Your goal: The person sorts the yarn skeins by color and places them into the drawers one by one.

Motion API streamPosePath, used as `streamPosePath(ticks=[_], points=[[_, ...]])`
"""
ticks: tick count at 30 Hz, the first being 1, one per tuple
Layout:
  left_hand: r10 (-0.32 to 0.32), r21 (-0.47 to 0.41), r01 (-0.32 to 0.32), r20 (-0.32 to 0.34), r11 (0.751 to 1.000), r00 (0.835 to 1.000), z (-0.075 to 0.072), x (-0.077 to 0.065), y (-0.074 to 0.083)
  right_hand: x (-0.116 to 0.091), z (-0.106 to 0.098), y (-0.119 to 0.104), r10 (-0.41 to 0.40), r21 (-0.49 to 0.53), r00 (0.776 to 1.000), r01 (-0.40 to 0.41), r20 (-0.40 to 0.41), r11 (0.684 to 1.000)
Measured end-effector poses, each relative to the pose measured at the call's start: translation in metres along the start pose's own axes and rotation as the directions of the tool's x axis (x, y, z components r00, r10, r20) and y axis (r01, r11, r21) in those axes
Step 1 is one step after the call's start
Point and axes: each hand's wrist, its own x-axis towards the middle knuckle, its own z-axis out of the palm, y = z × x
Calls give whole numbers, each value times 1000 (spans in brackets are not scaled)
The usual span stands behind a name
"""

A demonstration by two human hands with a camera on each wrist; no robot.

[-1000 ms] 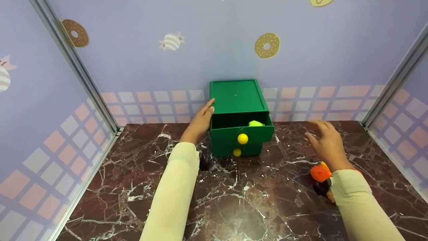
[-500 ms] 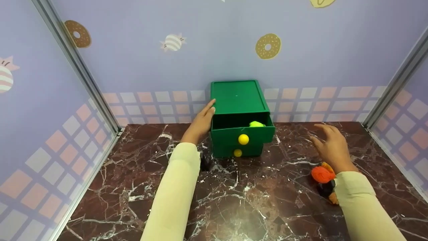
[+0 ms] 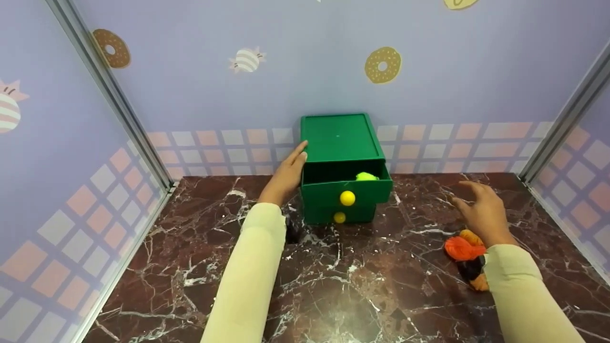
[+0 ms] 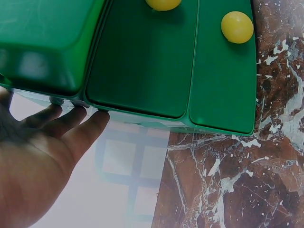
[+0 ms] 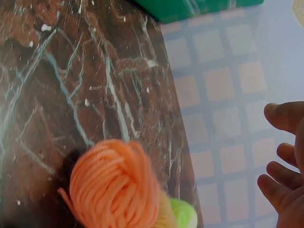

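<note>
A green two-drawer box (image 3: 340, 138) stands against the back wall, its upper drawer (image 3: 324, 193) pulled out. Inside that drawer a bright yellow-green thing (image 3: 366, 176) shows only its top. My left hand (image 3: 286, 176) rests against the box's left side with fingers extended; in the left wrist view its fingertips (image 4: 97, 121) touch the side wall. My right hand (image 3: 486, 214) hovers with bent, spread fingers and holds nothing. Below it lie yarn balls: an orange-red one (image 3: 460, 248), a black one (image 3: 471, 269) and yellow-orange ones, partly hidden by the sleeve. The right wrist view also shows a green ball (image 5: 183, 213).
Dark red marble-patterned table (image 3: 333, 295) spreads under everything. Patterned walls (image 3: 305, 71) close off the back and both sides. Round yellow knobs (image 3: 347, 198) stick out from the drawer fronts. A small dark object (image 3: 291, 231) sits beside my left forearm, partly covered.
My right hand has moved to the right and a little nearer to me, over the yarn balls. The left hand and the drawer stay as they were.
</note>
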Motion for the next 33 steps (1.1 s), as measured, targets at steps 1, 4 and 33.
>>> streamPosePath(ticks=[1,4,33], points=[[0,0,0,1,1000,1000,0,0,0,-1,0,2,10,0,1000,-10,6,1000],[0,-5,0,4,1000,1000,0,0,0,-3,1,8,32,-1,999,-32,22,999],[-14,-20,14,11,1000,1000,1,-1,1,-14,11,44,150,-103,960,-129,236,986]])
